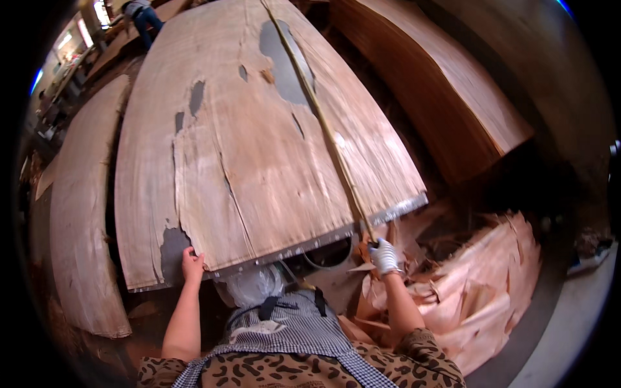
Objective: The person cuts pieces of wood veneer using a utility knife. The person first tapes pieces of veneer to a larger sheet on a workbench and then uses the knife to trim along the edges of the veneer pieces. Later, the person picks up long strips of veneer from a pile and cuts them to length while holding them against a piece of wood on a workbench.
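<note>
A large pale wood veneer sheet (284,174) covers a grey-topped table (171,255), with splits and ragged holes where grey shows through. At the near edge, my bare left hand (193,264) has its fingers bent on the torn edge of the veneer, beside a grey gap. My right hand (386,256), in a white glove, is closed round the near end of a long thin stick (330,132). The stick lies lengthwise over the sheet, running to its far edge and passing a big hole on the way.
A thick stack of veneer (446,97) stands at the right, and another veneer stack (84,213) is at the left. Crumpled veneer scraps (472,291) heap up near my right arm. A clear plastic bag (249,284) is below the table edge. Another person (142,19) bends over at the far left.
</note>
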Demonstrator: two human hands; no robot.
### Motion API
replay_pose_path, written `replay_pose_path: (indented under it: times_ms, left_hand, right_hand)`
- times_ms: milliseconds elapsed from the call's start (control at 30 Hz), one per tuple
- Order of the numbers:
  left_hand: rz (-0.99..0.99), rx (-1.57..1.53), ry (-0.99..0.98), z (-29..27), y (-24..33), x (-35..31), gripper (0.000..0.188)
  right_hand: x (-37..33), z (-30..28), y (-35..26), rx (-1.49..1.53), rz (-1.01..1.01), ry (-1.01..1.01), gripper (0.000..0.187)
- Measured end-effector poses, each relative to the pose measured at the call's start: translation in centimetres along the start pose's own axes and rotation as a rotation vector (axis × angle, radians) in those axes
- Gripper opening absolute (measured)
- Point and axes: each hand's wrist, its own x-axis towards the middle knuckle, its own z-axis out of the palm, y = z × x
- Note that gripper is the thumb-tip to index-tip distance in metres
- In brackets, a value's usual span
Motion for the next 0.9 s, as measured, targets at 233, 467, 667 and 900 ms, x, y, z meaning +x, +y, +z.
replay_pose_path:
  times_ms: [233, 467, 667, 900]
  left_hand:
    - [0.001, -0.197, -0.300, -2.9, 1.2, 0.2, 0.036]
    - [0.134, -0.212, -0.026, -12.5, -6.3, -3.4, 0.020]
    - [0.057, -0.176, 0.165, -17.8, -12.8, -6.4, 0.018]
    - [-0.036, -0.293, 0.599, -24.3, -17.9, 2.1, 0.025]
  right_hand:
    - [-3.6, 1.4, -2.8, -0.066, -0.049, 0.180, 0.025]
    - [-13.0, 9.6, -7.6, 0.490, 0.025, -0.002, 0.014]
    - [-17.8, 17.8, -11.2, 0.355, -0.100, 0.121, 0.019]
    - [-19.7, 21.4, -17.5, 0.511, -0.100, 0.138, 0.013]
